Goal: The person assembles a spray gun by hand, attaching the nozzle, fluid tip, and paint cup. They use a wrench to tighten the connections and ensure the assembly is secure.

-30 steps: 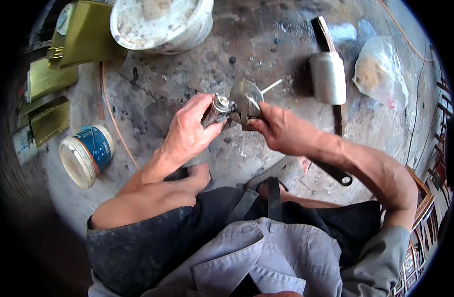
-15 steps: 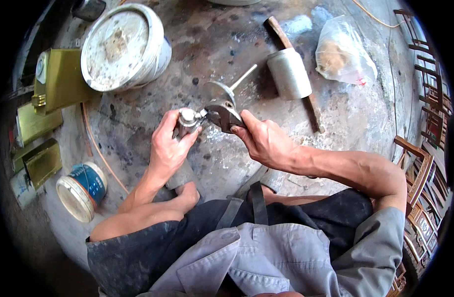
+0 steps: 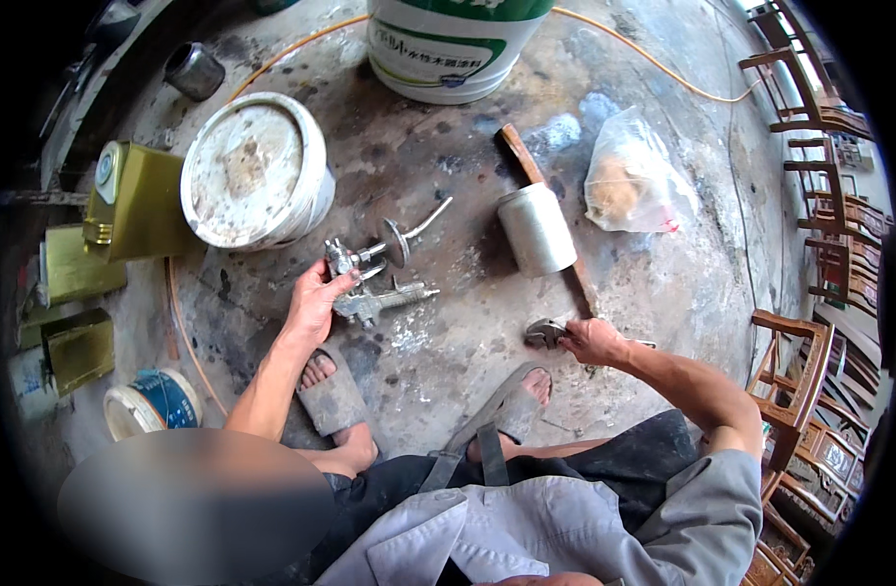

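Observation:
A metal spray gun [image 3: 381,299] is held in my left hand [image 3: 314,305], fingers closed round its head end. The gun's round cup lid [image 3: 397,243] and thin bent tube [image 3: 430,221] point away to the upper right. Lower right of the gun, close to the floor, my right hand [image 3: 594,342] grips an adjustable wrench [image 3: 543,334]. Its jaws point left, apart from the gun, and part of its handle shows beyond my fist. Just above the wrench, a silver metal cup [image 3: 538,231] lies against a wooden stick [image 3: 521,156].
A lidded white bucket [image 3: 248,176] stands left, beside gold tins [image 3: 140,205]. A larger green-and-white bucket [image 3: 448,54] is at the far side. A clear plastic bag [image 3: 638,176] lies right of the cup. Wooden chairs [image 3: 790,381] line the right; an orange hose [image 3: 301,44] crosses the floor.
My right hand has drawn the wrench off the spray gun, toward the right and lower. My left hand has turned the gun, so its body now shows. The view has shifted farther out.

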A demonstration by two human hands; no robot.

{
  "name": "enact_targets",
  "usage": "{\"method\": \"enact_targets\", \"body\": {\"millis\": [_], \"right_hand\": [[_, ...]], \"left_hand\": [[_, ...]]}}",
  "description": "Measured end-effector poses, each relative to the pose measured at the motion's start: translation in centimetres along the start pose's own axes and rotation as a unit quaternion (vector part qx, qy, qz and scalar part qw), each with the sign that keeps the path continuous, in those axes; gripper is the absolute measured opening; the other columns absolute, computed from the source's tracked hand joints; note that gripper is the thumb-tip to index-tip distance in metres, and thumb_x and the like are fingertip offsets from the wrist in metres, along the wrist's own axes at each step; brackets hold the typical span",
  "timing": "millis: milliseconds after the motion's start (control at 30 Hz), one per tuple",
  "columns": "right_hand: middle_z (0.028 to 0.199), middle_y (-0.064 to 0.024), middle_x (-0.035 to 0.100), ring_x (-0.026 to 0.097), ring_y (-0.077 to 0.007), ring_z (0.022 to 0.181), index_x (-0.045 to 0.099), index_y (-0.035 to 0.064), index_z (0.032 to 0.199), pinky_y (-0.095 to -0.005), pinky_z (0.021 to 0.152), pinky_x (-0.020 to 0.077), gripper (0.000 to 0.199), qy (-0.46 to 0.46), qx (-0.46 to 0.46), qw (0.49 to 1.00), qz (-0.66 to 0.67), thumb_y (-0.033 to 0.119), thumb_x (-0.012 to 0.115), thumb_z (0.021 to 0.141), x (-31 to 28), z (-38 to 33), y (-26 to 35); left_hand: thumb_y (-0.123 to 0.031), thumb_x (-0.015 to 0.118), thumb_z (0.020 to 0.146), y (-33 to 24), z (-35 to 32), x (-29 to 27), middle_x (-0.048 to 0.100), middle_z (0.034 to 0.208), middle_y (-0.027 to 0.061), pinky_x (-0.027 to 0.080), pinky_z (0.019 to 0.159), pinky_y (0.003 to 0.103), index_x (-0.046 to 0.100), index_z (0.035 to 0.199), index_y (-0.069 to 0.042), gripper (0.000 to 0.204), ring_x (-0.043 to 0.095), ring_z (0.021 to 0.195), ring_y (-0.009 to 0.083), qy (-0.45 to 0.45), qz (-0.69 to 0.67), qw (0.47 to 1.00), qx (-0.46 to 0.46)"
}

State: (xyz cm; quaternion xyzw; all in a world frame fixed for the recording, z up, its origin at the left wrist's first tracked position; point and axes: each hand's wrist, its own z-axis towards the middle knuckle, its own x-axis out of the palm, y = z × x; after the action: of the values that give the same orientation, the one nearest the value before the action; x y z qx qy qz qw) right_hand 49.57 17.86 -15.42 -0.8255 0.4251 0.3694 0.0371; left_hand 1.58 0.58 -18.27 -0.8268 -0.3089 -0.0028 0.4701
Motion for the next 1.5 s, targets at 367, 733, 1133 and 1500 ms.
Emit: {"method": "enact_targets", "body": {"millis": [367, 733, 1133, 1500], "right_hand": [[0.101, -0.0212, 0.071, 0.073, -0.0359, 0.087, 0.063, -0.0001, 0.121, -0.0425, 0.075, 0.0578, 0.028, -0.115, -0.246, 0.941, 0.201, 0.006, 0.066, 0.094, -11.3, 2.4, 13.7], [0.134, -0.0149, 0.065, 0.062, -0.0244, 0.123, 0.048, 0.0081, 0.151, -0.0355, 0.103, 0.0469, 0.053, 0.495, -0.231, 0.807, 0.225, 0.031, 0.060, 0.105, -11.0, 1.1, 15.5], [0.119, -0.0173, 0.071, 0.070, -0.0244, 0.103, 0.062, -0.0011, 0.132, -0.0378, 0.089, 0.0562, 0.044, 0.555, -0.183, 0.798, 0.151, 0.031, 0.057, 0.103, -14.6, -0.1, 11.8], [0.113, -0.0135, 0.074, 0.073, -0.0216, 0.084, 0.054, 0.0066, 0.144, -0.0352, 0.070, 0.0582, 0.050, 0.243, -0.242, 0.923, 0.176, 0.027, 0.066, 0.099, -14.5, 3.4, 21.7]], "left_hand": [[-0.019, 0.067, 0.098, -5.3, -9.6, -0.7, 0.055, 0.145, 0.0152, 0.044, 0.110, 0.037, 0.049, 0.147, 0.000, 0.055, 0.056, 0.130, 0.0238, -0.082, 0.211, 0.969, 0.103], [-0.019, 0.062, 0.100, -3.9, -28.1, -9.5, 0.060, 0.140, 0.0158, 0.044, 0.110, 0.036, 0.053, 0.144, 0.001, 0.049, 0.057, 0.130, 0.0251, 0.188, 0.326, 0.912, -0.165], [-0.025, 0.065, 0.095, -10.6, -20.7, -18.5, 0.059, 0.141, 0.0237, 0.047, 0.108, 0.042, 0.053, 0.141, 0.001, 0.055, 0.058, 0.130, 0.0337, -0.311, 0.543, 0.772, 0.117], [-0.022, 0.067, 0.087, -28.4, -25.3, -45.6, 0.047, 0.150, 0.0199, 0.043, 0.112, 0.051, 0.047, 0.145, -0.006, 0.064, 0.049, 0.134, 0.0407, -0.649, 0.543, 0.523, -0.104]]}}
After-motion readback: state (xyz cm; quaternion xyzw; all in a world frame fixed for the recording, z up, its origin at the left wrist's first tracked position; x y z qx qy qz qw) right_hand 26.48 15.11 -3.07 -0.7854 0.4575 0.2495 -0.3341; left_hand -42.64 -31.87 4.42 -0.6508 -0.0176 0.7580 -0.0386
